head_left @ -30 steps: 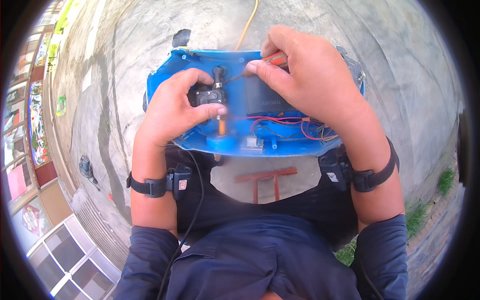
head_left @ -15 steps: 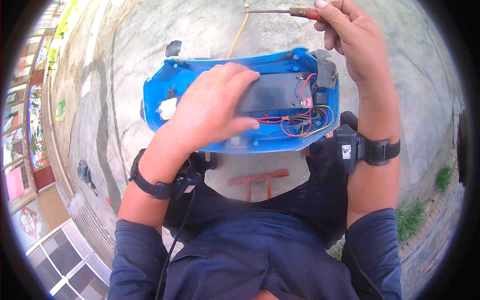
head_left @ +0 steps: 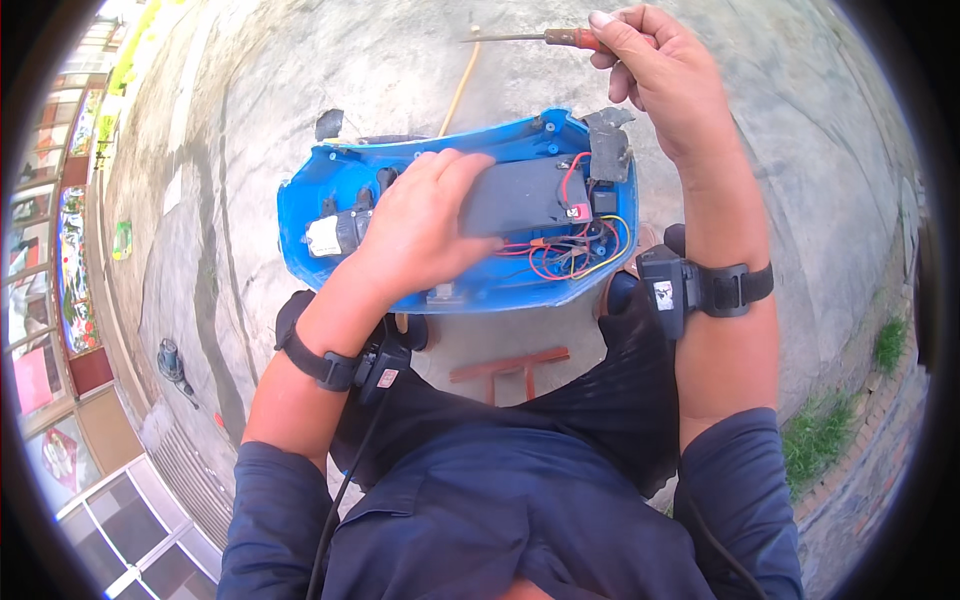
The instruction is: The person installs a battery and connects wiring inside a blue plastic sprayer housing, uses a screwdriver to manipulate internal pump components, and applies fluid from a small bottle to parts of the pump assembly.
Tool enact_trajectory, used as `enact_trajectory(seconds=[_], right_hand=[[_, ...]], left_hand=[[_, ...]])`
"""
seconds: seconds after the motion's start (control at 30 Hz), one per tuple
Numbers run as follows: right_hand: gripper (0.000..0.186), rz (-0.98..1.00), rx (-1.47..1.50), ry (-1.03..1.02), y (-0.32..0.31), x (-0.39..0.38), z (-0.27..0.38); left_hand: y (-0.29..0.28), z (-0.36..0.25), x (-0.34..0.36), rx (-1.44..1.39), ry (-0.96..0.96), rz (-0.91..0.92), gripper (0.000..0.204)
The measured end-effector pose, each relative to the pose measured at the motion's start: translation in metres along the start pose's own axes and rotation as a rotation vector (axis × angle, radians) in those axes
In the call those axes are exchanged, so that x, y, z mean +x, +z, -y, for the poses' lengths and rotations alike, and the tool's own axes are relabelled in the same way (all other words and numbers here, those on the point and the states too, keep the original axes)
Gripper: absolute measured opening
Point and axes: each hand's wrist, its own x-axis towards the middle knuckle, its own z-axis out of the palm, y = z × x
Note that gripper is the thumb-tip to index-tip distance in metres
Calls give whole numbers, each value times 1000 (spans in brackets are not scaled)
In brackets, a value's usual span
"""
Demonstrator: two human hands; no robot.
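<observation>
A blue plastic housing [head_left: 480,298] lies open side up above my knees. Inside it sits a dark grey block-shaped battery [head_left: 525,198], with a red wire at its right end. My left hand [head_left: 425,215] grips the battery's left part, thumb on the near side and fingers across the far side. Left of that hand is a dark cylindrical part with a white label [head_left: 325,237]. Loose red, yellow and black wires [head_left: 565,255] bunch along the battery's near right. My right hand [head_left: 660,80] holds a screwdriver [head_left: 575,38] by its worn reddish handle, raised beyond the housing, its shaft pointing left.
A torn dark flap [head_left: 608,150] hangs on the housing's far right corner. Beyond the housing a yellowish stick [head_left: 460,95] lies on the concrete. A red-brown metal frame [head_left: 510,365] shows between my legs. At the left lies a power tool [head_left: 172,363]; grass [head_left: 815,440] grows at the right.
The housing has shifted left and its right side has come nearer. My right hand and the screwdriver have moved left and slightly nearer. My left hand stays on the battery.
</observation>
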Motion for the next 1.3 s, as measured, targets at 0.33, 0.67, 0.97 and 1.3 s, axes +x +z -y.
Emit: enact_trajectory(seconds=[0.33, 0.67, 0.97, 1.3], right_hand=[[22, 145, 130, -58, -1, 17, -32], [36, 191, 134, -29, 15, 9, -42], [41, 89, -218, -256, 26, 13, -65], [25, 95, -297, -364, 25, 16, -65]], left_hand=[[-30, -22, -6, -15, 17, -38, 76], [-76, -44, -38, -4, -128, -22, 74], [-87, -68, -77, -188, -123, 102, 73], [-48, -61, -109, -365, 120, 247, 79]])
